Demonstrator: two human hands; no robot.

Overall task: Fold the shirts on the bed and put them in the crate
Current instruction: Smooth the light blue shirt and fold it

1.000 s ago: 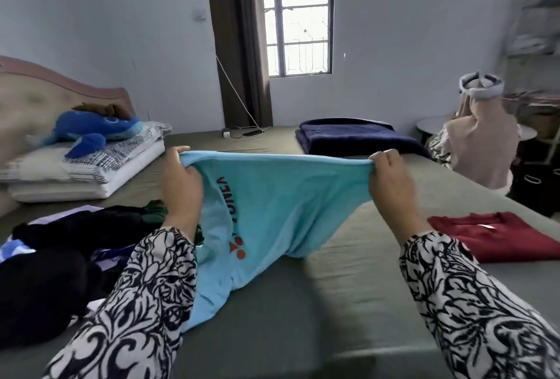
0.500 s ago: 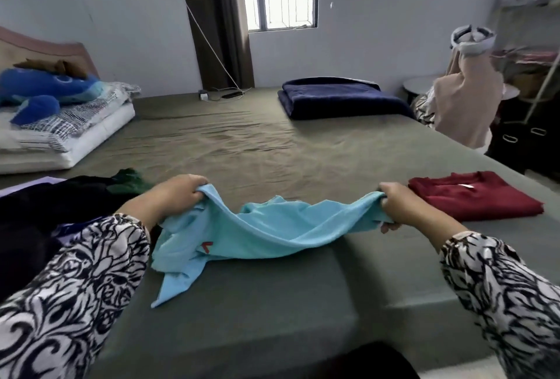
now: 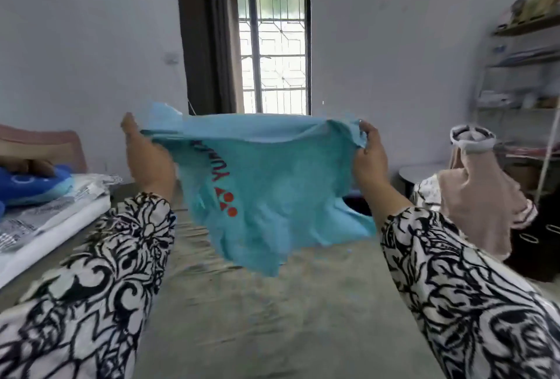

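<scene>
Both hands, left hand and right hand, fingers curled tight on blue shirt corners.

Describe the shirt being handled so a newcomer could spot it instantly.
Start at the barred window on the far wall; right below it, above the bed, a shirt hangs in the air. The left hand and right hand grip its top edge. It is the only light blue fabric with red lettering and red dots.

head view, forward across bed, close.
</scene>
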